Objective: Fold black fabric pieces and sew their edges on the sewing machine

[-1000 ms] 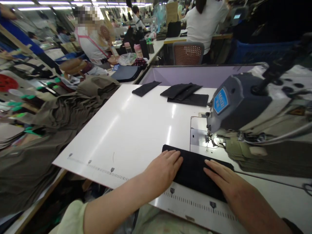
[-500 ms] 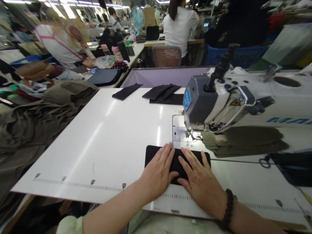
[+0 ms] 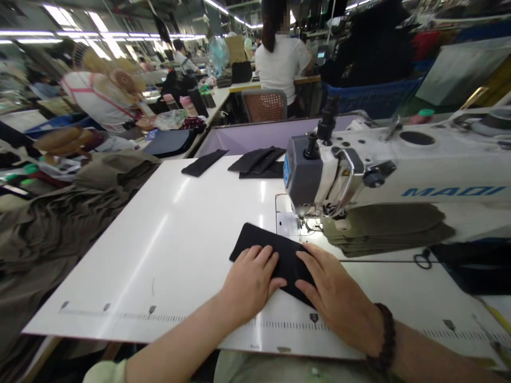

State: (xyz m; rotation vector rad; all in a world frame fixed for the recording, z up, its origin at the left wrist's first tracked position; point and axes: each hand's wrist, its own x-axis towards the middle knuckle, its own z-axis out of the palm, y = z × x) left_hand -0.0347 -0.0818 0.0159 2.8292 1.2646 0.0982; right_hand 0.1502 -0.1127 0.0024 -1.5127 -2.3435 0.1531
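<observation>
Aligning, seemingly: black rectangular flat fabric piece (image 3: 288,260) on glossy white desk (image 3: 199,234), beneath separated, outspread left hand (image 3: 249,284) and right hand (image 3: 339,298); probably needing even pressure next.

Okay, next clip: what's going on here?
A person is handling a black cloth piece on a white tabletop. Their left hand rests on its middle and their right hand is at its right end. The piece lies on the near side of the sewing machine. More black pieces lie near the far edge.
</observation>
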